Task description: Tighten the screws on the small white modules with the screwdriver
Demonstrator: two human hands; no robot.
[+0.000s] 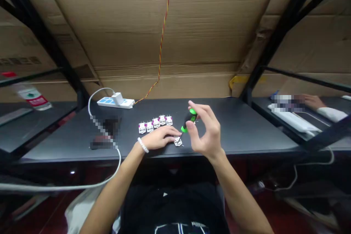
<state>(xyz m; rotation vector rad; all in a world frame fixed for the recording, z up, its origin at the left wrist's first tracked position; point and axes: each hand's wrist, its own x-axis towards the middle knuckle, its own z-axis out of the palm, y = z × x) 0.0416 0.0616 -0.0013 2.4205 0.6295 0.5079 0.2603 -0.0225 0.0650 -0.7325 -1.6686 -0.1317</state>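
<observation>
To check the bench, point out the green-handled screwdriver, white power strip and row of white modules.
green-handled screwdriver (189, 118): head view, on the handle.
white power strip (105, 102): head view, on the top face.
row of white modules (156, 123): head view, on the middle module.

A dark grey tabletop (241, 129) spreads beyond the left hand's fingers (164, 134). Just under those fingertips lies a small white module (178, 141), set apart from a slightly curved row of five white modules with magenta parts (155, 123) just beyond the fingers. Well past the fingers and to their left, a blue-and-white power strip (115, 103) sits near the back edge, a white charger (117, 98) plugged into it. Its white cable (90, 111) loops across the top and over the front edge. Left of the fingers, a dark object (103, 135) is too blurred to identify.
</observation>
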